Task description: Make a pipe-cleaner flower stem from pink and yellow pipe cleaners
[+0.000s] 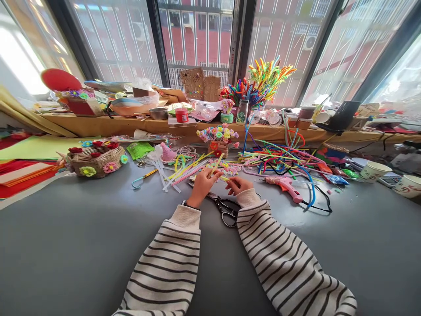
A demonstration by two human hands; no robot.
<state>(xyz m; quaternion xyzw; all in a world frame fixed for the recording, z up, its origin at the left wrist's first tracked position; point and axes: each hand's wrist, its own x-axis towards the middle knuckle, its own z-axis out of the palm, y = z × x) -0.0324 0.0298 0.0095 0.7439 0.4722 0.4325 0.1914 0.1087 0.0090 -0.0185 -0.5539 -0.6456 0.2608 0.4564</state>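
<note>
My left hand (203, 185) pinches a thin yellow pipe cleaner (225, 178), and a pale end of it seems to stick up above the fingers. On the other side, the fingertips of my right hand (239, 185) close on the same yellow piece. A pair of black-handled scissors (226, 210) lies on the table below and between the hands. Small pink and yellow bits (232, 166) are strewn just behind them. To the right of my right hand rests a pink glue gun (285, 186) with a black cord.
A heap of coloured pipe cleaners (279, 156) covers the back right. White glue sticks (162, 175) lie left of the hands. Behind stands a small flower pot (218, 147); a woven flower basket (98, 162) sits left. Paper cups (375, 171) stand right, below a cluttered ledge (131, 125).
</note>
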